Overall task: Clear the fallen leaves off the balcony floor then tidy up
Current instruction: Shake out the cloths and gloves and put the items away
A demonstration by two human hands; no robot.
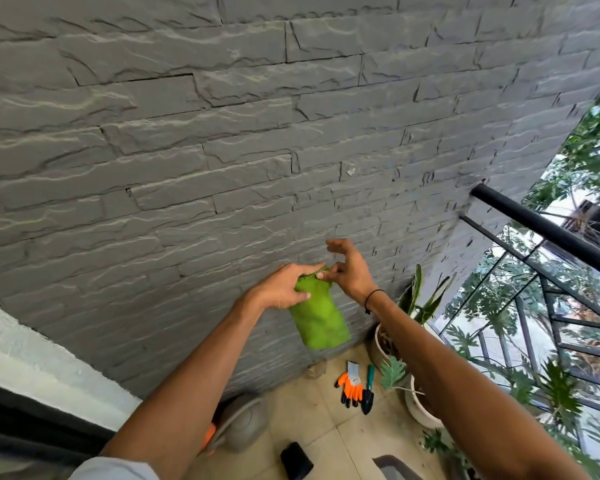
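A bulging green bag [321,320] hangs in the air in front of the grey stone wall [222,133]. My left hand [284,287] grips its gathered neck from the left. My right hand [349,268] pinches the top of the neck with thumb and a finger, its other fingers spread and curled above. What the bag holds is hidden. No loose leaves show on the visible tiles [312,424].
Below on the floor lie orange-and-black garden gloves [351,389] and a green-handled trowel [368,393]. White plant pots [418,407] stand at the right by the black railing [541,226]. A grey dustpan [243,424] and a black object [296,460] are near my feet.
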